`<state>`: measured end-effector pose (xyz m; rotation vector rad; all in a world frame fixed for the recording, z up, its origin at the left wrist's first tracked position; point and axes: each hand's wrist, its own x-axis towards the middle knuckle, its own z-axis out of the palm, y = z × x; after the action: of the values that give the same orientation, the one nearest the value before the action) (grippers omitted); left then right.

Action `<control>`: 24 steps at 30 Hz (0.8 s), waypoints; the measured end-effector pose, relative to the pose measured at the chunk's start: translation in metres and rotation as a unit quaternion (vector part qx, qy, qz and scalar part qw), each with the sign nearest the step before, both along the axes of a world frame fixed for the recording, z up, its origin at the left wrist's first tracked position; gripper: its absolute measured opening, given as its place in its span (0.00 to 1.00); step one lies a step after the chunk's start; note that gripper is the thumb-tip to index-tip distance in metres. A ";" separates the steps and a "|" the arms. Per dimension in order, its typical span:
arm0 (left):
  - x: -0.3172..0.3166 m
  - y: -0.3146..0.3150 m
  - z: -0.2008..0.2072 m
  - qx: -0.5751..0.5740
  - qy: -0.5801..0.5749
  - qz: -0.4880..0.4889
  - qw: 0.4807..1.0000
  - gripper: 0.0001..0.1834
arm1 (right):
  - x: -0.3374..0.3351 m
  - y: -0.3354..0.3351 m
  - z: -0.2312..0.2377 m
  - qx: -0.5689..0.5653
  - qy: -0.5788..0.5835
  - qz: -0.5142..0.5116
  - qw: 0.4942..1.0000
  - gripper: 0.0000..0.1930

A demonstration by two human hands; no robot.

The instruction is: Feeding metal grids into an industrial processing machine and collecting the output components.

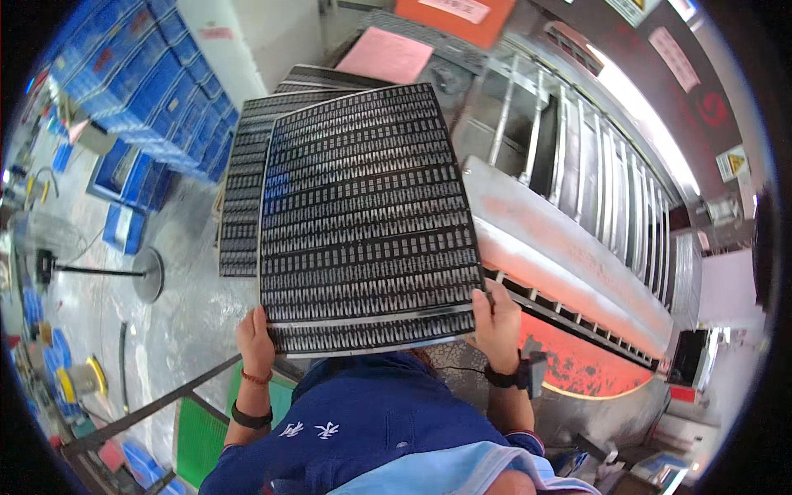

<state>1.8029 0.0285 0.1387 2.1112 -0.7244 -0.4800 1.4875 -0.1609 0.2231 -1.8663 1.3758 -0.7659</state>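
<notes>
Both hands grip the tray's [367, 223] near edge, left hand [254, 337] at 7 o'clock, right hand [497, 324] at 5 — best kept level so no parts slide.

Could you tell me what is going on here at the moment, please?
A person in a blue top holds a large black slotted tray of small parts level in front of them, the left hand and right hand gripping its near corners. Similar trays lie stacked just beyond it. To the right stands a roller conveyor machine glowing orange-red inside.
</notes>
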 end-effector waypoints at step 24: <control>-0.324 -0.384 0.072 -0.131 -0.099 -0.368 0.915 0.26 | -0.396 -0.165 -0.011 -0.134 0.032 -0.257 0.957 0.20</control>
<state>1.4792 -0.3555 0.2103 1.5939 -1.6255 -0.5251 1.0919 -0.3254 0.2126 -1.7523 1.9129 -1.2083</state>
